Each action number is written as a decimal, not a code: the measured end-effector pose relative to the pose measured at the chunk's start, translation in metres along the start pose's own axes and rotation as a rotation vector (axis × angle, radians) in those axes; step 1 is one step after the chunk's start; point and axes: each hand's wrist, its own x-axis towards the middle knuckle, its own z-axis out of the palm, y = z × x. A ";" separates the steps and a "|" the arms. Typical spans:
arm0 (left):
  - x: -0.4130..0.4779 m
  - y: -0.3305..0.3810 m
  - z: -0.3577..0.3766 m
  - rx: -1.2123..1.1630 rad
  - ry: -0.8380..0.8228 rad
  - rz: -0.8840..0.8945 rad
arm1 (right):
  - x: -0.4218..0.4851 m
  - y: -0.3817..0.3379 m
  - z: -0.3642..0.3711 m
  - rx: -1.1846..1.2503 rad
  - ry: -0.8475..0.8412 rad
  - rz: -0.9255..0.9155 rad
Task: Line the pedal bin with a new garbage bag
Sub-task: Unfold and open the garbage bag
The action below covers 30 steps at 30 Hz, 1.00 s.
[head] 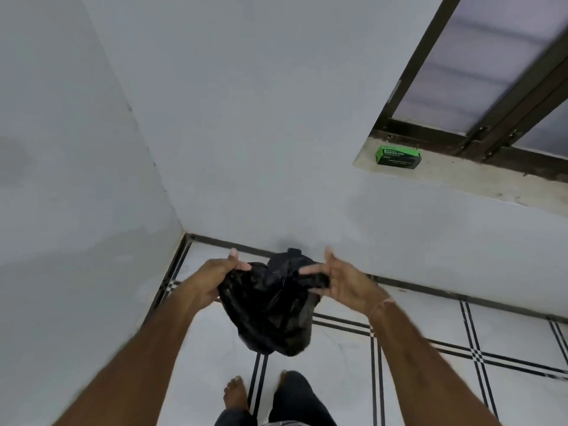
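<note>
A crumpled black garbage bag (272,305) hangs in the air in front of me, above the floor near the room's corner. My left hand (215,279) grips its left upper edge with thumb and fingers. My right hand (341,279) pinches its right upper edge, the other fingers spread. The bag sags between the two hands. No pedal bin is in view.
A green and black box of garbage bags (398,155) lies on the window sill (479,182) at the upper right, below a dark-framed window. White walls meet in a corner ahead. The white tiled floor (430,379) has black lines. My bare feet (236,392) stand below the bag.
</note>
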 end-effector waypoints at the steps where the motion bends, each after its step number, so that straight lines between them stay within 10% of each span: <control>1: 0.000 0.000 -0.006 -0.046 0.023 -0.019 | -0.001 -0.007 -0.006 0.155 0.042 -0.053; 15: 0.010 -0.015 -0.028 -0.021 -0.142 0.111 | 0.032 -0.024 -0.005 0.737 0.304 -0.311; 30: 0.138 -0.071 0.054 -0.559 0.082 -0.077 | 0.111 0.082 -0.029 0.485 0.417 -0.169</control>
